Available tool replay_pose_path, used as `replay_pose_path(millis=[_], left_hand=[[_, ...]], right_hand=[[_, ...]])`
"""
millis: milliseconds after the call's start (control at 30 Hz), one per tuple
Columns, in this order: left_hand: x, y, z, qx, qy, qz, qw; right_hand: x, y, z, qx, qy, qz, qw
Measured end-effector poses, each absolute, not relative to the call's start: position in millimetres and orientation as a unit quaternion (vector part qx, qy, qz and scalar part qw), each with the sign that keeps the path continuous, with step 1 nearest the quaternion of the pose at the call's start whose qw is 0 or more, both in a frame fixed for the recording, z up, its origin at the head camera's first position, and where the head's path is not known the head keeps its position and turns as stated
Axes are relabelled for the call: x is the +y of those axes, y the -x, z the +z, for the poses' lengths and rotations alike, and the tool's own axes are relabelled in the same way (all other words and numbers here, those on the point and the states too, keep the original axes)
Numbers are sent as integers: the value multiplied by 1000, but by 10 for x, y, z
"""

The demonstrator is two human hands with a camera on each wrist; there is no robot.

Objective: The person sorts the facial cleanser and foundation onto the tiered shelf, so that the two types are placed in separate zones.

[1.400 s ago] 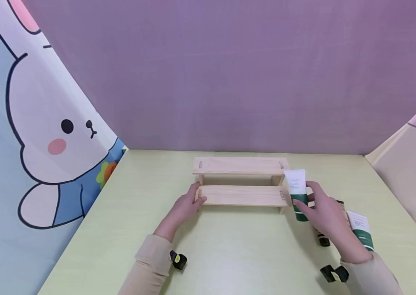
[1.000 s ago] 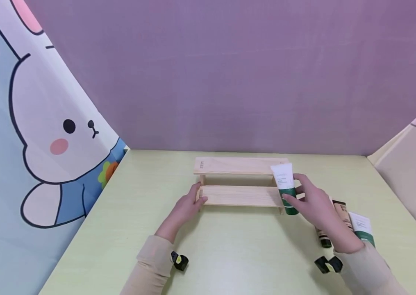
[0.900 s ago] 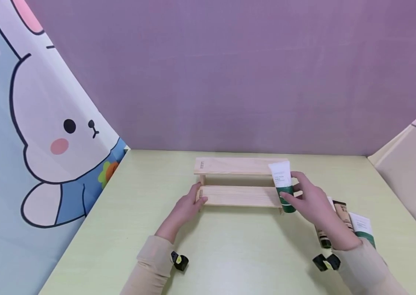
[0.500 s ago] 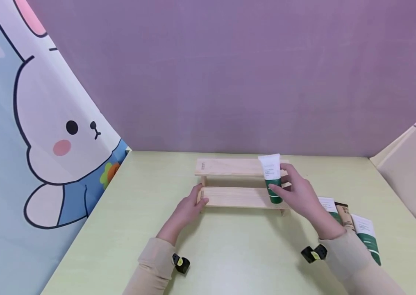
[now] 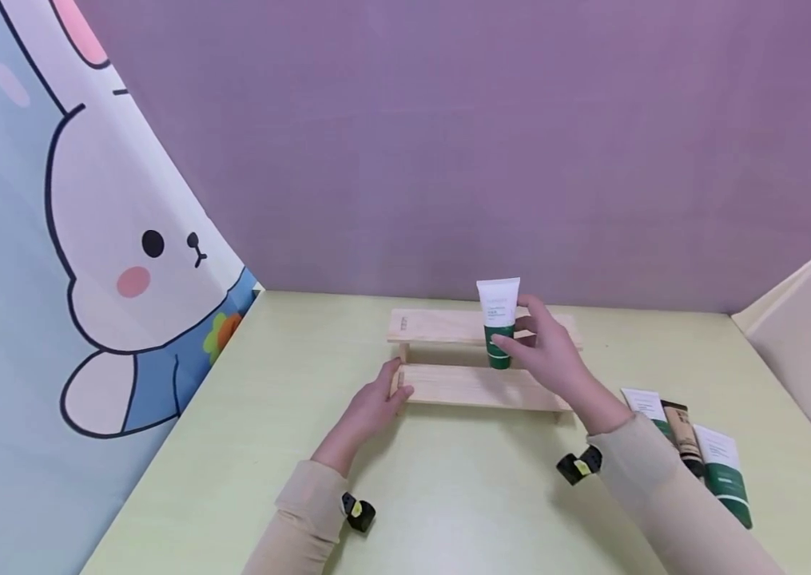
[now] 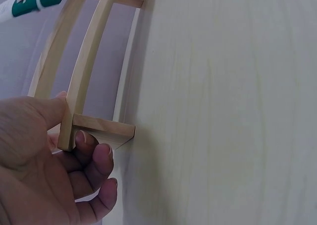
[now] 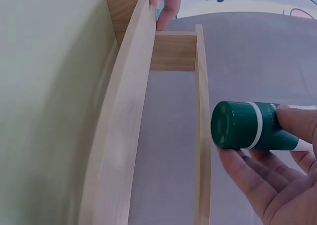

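Note:
A two-tier wooden shelf (image 5: pixel 477 385) stands on the table toward the back. My left hand (image 5: pixel 374 403) grips the left end of its lower board; in the left wrist view the thumb lies on the board (image 6: pixel 89 61) and the fingers curl beneath. My right hand (image 5: pixel 547 351) pinches a white and green squeeze tube (image 5: pixel 499 319) between thumb and fingers. The tube is upright, green cap down, in front of the upper board (image 5: pixel 441 326). In the right wrist view the green cap (image 7: pixel 237 125) is beside the upper board, apparently not resting on it.
Right of the shelf, several tubes lie on the table (image 5: pixel 232 495): a white and green one (image 5: pixel 646 406), a tan one with a black cap (image 5: pixel 684 435) and another white and green one (image 5: pixel 724 471). A purple backdrop (image 5: pixel 477 152) rises behind the table.
My right hand has carried the tube left and upward, from beside the shelf's right end to before its upper board. The tubes at right have come into fuller view. My left hand keeps its grip.

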State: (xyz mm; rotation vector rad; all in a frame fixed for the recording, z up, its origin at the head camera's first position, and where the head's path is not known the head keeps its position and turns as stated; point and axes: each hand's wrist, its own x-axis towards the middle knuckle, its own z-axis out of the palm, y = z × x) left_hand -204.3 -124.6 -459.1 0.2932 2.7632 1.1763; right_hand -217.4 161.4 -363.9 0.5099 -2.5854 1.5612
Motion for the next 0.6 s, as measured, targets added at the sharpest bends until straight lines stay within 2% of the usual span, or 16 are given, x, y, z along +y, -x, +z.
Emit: replay_pose_path(millis=[600], left_hand=[[-1265,2028,-4563,916,-94,385,70]], right_hand=[[1021,2533,-3598,-811,-189,552,50]])
